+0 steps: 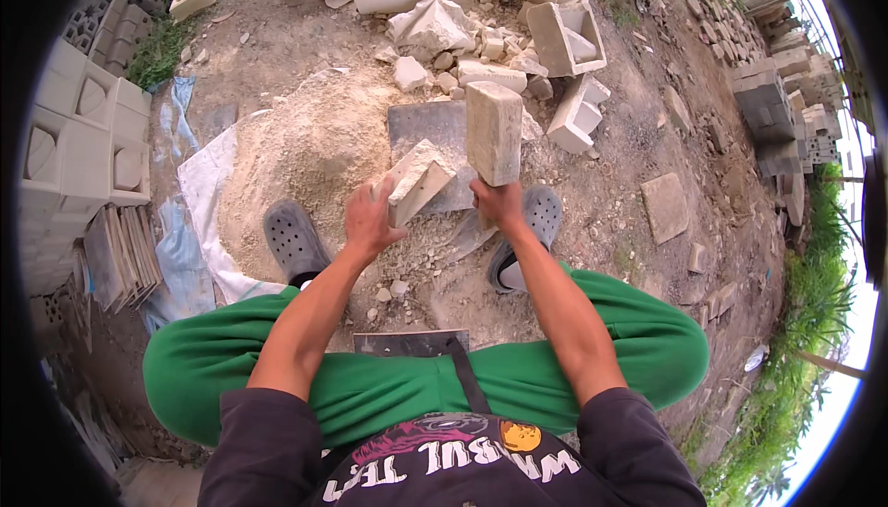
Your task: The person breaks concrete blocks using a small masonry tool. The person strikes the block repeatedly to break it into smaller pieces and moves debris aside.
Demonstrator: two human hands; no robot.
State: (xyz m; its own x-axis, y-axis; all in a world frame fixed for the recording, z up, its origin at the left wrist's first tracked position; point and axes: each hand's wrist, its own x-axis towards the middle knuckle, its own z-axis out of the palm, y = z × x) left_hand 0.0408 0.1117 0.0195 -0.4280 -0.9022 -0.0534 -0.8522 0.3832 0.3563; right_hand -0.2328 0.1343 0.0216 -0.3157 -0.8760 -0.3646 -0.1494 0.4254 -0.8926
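Note:
My left hand (pixel 370 218) is closed on the side of a pale, angular broken block piece (pixel 421 183), which stands tilted over a dark grey flat plate (pixel 427 125) on the ground. My right hand (pixel 498 204) is closed in a fist round the handle of a mallet (pixel 494 132). Its thick, worn, rectangular head looks wooden and rises beyond the fist, just right of the block piece and apart from it. Most of the handle is hidden by my fingers.
Beyond the plate lies a heap of broken blocks (pixel 433 28). Crushed pale rubble (pixel 314 137) is piled at left on a white sheet (pixel 211 174). Stacked blocks (pixel 85 128) stand far left, with grey blocks (pixel 766 105) at right. My shoes (pixel 294 234) flank the work.

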